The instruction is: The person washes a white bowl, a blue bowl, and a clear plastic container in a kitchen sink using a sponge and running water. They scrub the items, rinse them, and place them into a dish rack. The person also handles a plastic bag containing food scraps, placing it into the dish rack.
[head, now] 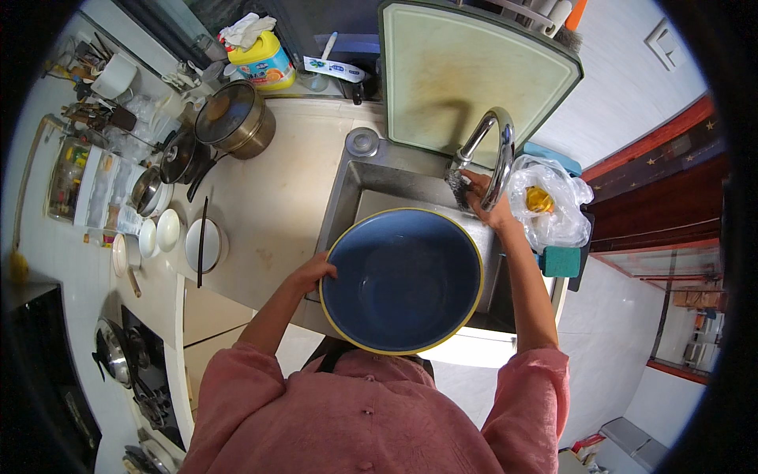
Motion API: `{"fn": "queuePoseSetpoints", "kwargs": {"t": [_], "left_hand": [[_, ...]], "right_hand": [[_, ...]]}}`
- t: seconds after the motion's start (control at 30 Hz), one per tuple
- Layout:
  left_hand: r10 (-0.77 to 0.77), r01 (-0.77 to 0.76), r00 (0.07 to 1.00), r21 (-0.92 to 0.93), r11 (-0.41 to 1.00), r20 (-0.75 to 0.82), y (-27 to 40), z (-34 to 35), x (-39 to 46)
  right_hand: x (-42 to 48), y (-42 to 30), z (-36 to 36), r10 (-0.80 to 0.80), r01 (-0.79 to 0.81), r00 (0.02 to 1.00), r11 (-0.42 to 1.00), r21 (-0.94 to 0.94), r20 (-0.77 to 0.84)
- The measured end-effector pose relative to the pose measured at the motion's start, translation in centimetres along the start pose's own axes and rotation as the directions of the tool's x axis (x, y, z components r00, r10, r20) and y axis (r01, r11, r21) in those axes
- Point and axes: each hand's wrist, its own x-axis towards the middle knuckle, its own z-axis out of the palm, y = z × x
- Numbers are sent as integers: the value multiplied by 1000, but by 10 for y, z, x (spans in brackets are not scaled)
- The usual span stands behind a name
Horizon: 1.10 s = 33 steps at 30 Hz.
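Observation:
My left hand (312, 273) grips the left rim of a large round basin (402, 284), blue inside with a yellow rim. The basin is held over the front of a stainless steel sink (346, 195), and its inside holds no objects. My right hand (488, 201) is at the back right of the sink, partly behind the curved chrome faucet (504, 148). Its fingers are around a dark grey, mesh-like scourer, apparently steel wool (456, 186), just below the faucet's base. The faucet spout hides part of this hand.
A large cutting board (474, 77) leans behind the sink. Right of it are a plastic bag (551, 201) and a green sponge (561, 262). Leftward on the counter stand a lidded pot (234, 121), a pan (180, 157), and a bowl (214, 246) with chopsticks (203, 237) across it.

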Motion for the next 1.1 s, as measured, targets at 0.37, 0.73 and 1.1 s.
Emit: {"fn": "queuePoseSetpoints", "kwargs": {"t": [0.37, 0.73, 1.1], "left_hand": [[158, -170, 985, -327, 930, -63, 2, 23, -7], [565, -631, 690, 5, 776, -452, 18, 4, -8], [832, -573, 438, 607, 551, -341, 76, 39, -28]], "right_hand": [[-90, 37, 3, 284, -193, 945, 882, 431, -159], [-142, 19, 20, 370, -296, 916, 882, 366, -151], [-170, 18, 53, 432, -318, 879, 845, 430, -200]]}}
